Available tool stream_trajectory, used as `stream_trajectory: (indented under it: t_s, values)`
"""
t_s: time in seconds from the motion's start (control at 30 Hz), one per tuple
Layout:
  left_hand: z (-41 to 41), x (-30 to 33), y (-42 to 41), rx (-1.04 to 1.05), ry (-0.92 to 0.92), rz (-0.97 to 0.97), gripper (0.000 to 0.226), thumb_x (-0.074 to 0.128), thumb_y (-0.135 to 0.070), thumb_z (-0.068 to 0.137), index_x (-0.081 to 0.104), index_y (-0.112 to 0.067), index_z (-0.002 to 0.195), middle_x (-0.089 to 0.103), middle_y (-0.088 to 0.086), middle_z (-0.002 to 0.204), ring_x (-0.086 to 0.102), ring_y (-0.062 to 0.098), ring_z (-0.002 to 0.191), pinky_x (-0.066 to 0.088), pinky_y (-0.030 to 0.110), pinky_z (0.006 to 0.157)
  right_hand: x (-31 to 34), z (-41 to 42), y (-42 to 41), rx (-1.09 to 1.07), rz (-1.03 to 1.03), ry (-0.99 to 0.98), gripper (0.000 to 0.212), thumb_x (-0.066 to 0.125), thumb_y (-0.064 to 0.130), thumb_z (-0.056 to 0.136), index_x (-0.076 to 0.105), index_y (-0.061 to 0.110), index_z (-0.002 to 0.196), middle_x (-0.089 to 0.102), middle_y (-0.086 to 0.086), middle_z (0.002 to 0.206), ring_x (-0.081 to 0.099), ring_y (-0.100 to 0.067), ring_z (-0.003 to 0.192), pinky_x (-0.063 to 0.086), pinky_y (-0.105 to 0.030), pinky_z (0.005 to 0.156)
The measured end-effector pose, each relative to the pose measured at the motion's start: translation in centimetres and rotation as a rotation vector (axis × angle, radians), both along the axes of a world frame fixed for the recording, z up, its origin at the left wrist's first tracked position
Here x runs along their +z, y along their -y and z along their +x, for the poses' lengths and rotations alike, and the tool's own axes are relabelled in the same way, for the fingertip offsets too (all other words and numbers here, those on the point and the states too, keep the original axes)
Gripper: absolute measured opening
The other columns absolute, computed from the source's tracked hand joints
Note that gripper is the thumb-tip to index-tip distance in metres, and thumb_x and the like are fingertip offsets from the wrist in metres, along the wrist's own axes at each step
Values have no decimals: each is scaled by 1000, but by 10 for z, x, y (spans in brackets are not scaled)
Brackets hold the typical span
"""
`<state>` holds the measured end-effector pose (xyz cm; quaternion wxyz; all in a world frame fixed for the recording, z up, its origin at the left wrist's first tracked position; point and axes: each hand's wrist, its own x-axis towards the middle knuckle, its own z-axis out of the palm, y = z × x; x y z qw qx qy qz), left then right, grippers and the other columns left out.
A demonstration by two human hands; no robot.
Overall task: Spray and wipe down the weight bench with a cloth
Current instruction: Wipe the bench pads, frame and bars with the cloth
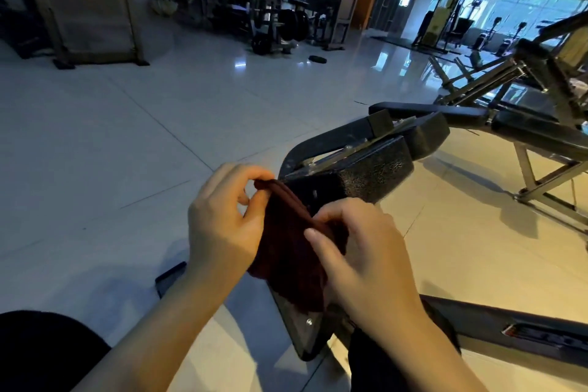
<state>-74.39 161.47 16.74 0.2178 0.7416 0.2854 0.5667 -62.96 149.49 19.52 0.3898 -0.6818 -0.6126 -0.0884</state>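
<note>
Here the tiled gym floor point(127, 137) fills most of the view, with racks and machines point(270, 16) standing well apart at the far wall. The weight bench point(366, 169) runs from the lower centre toward the right, its black textured pads and dark steel frame tilted away from the camera; a second bench point(525, 134) lies beyond it. No spray bottle is visible. The cloth point(286, 251), dark red and folded into several layers, hangs between both hands directly in front of the near end of the bench. The left hand point(222, 219) pinches the upper folded edge between thumb and curled fingers point(254, 173). The right hand point(359, 251) grips the same fold lower down, thumb laid across the cloth and fingers curled behind it. The cloth appears light, soft and limp; it will likely sag and unfold unless held along the folded edge, so take hold at the thick fold, not at a loose corner. The wiping step appears not yet begun; the cloth is being folded or adjusted.
</note>
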Motion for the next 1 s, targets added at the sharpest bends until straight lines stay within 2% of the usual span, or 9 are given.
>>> stream_trajectory:
  t_s: [0.13,0.27,0.4,0.5,0.57,0.63,0.77,0.9,1.0]
  values:
    - [21,-20,4,13,280,-327,39,55,0,91,51,-39,90,58,-8,100,64,18,73,55,32,64,-23,-16,-14,-16,-18,63,19,52,40,86,62,28,97,60,15,89,50,-5,83,33,-28,74]
    - [45,-23,19,-42,567,-497,35,51,-1,96,46,-35,95,57,-29,86,60,8,74,48,27,65,-10,-1,-7,77,31,122,21,54,39,89,67,26,100,63,16,92,56,-7,88,40,-36,79]
    - [74,-26,46,-86,581,-445,27,54,-37,91,40,-39,114,54,-17,113,57,5,108,47,20,90,14,43,-15,2,268,61,22,50,37,93,57,28,112,52,25,104,47,12,104,38,-18,92]
    - [92,-32,60,-113,544,-515,67,54,-72,77,31,-42,133,33,-20,140,39,0,130,40,12,99,11,74,-45,-100,223,-27,41,40,43,96,53,21,127,49,15,122,43,2,122,35,-28,107]
    - [99,-34,56,-74,532,-569,78,46,-84,72,27,-47,139,24,-34,142,29,-3,137,35,21,109,-3,83,-58,-119,167,-86,47,32,46,96,51,23,132,50,12,131,36,-10,136,20,-41,118]
    - [104,-39,45,-40,551,-581,52,39,-78,81,29,-66,130,27,-42,140,27,-1,140,28,42,117,-10,85,-62,-119,165,-114,43,27,47,96,48,31,130,47,24,128,30,-5,139,3,-32,122]
    - [106,-48,38,10,570,-632,35,31,-64,89,30,-78,121,35,-19,151,27,11,144,23,54,117,-10,89,-64,-100,184,-119,38,27,45,94,50,33,124,44,33,120,28,4,134,0,-27,120]
    - [101,-59,39,61,599,-635,57,33,-59,91,41,-35,142,49,3,145,40,23,138,39,50,109,-12,88,-65,-107,206,-130,43,29,43,94,58,25,121,53,20,119,32,-1,134,7,-37,121]
    - [102,-55,61,46,527,-486,52,30,-61,97,41,-39,142,57,14,134,56,38,120,50,59,91,-13,89,-66,-115,230,-143,45,30,42,94,60,23,120,55,19,116,35,-3,134,7,-34,121]
